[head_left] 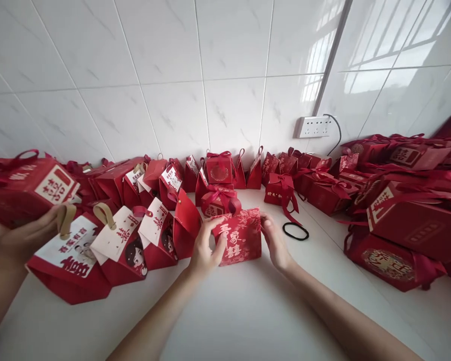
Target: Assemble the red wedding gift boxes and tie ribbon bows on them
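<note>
A small red patterned gift box with gold characters stands on the white surface in the middle. My left hand grips its left side, thumb and fingers closed on the edge. My right hand is closed on its right edge. Just behind the box sits a red box tied with a ribbon bow.
Many red gift boxes and bags line the tiled wall, with large ones stacked at the right. Another person's hand at the far left holds a red box. A black hair tie lies near my right hand. A wall socket is above.
</note>
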Motion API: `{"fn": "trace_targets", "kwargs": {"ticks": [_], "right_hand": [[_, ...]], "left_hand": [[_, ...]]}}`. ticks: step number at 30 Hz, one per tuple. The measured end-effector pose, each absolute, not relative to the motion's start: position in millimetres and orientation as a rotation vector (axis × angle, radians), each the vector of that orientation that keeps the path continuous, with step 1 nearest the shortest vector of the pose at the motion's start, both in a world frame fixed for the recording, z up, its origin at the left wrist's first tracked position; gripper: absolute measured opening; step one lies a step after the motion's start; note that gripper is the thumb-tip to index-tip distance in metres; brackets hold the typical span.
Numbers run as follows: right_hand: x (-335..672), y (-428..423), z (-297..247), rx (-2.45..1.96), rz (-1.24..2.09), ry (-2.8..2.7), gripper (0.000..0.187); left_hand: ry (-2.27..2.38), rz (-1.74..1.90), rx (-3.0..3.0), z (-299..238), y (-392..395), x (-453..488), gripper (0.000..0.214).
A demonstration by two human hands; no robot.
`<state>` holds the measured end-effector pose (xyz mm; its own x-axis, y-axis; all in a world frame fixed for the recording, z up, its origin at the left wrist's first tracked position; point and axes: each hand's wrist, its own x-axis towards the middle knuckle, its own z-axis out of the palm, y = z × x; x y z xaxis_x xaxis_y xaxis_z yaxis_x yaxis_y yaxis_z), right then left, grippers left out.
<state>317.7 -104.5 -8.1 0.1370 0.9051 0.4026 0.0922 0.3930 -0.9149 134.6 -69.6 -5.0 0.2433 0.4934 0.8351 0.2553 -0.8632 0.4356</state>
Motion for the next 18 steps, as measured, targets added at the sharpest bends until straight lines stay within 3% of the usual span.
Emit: {"fn": "trace_targets", "kwargs": {"ticks": [4, 8, 15, 18], "right_hand": [[315, -112, -8, -1.198, 0.666, -1.513, 0.042], [318, -114, -7, -1.261, 0.634, -1.568, 0.036], [322, -114, -11, -1.197, 0.364, -1.480, 0.048], [324, -115, -10, -1.119, 0.339, -1.477, 0.043]], "left_hand": [[0.854, 1.533, 2.186, -16, -69, 137, 0.061], [0.881, 1.438, 2.252, -17, -71, 136, 0.068], [0.651, 1.428, 2.293, -6, -79, 132, 0.053], [0.434, 1.474, 2.352, 4, -86, 133, 0.043]]}}
